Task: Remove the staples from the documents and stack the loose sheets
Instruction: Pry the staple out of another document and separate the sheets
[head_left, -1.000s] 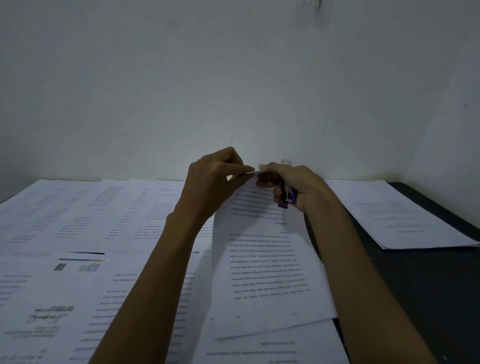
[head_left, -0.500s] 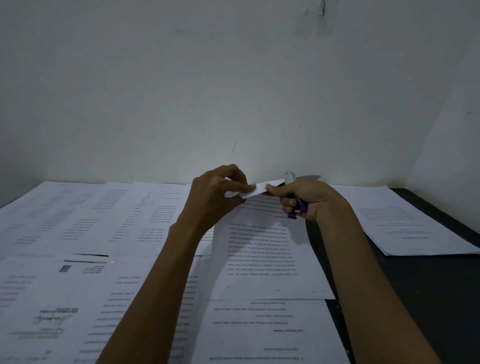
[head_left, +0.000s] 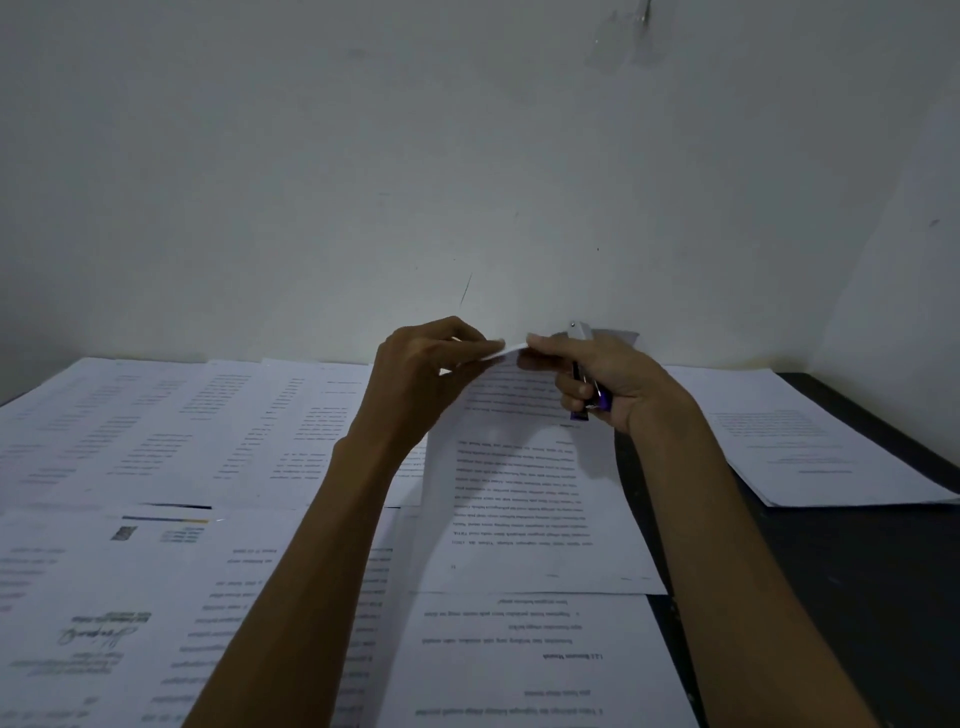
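A printed document (head_left: 524, 483) is lifted at its far edge over the middle of the table, its near edge resting on other papers. My left hand (head_left: 423, 379) pinches that far edge from the left. My right hand (head_left: 597, 382) pinches the same edge from the right with thumb and forefinger, while its other fingers curl round a small purple and silver staple remover (head_left: 587, 400). The two hands almost meet at the folded-over paper edge. No staple is visible.
Loose printed sheets (head_left: 156, 441) cover the left and centre of the dark table (head_left: 857, 597). A separate stack of pages (head_left: 810, 441) lies at the right back. A sheet (head_left: 524, 660) lies near me under the held document. A white wall stands close behind.
The held document's far edge has come lower and flatter toward the table. Both hands have dropped slightly and kept their pinch on the edge.
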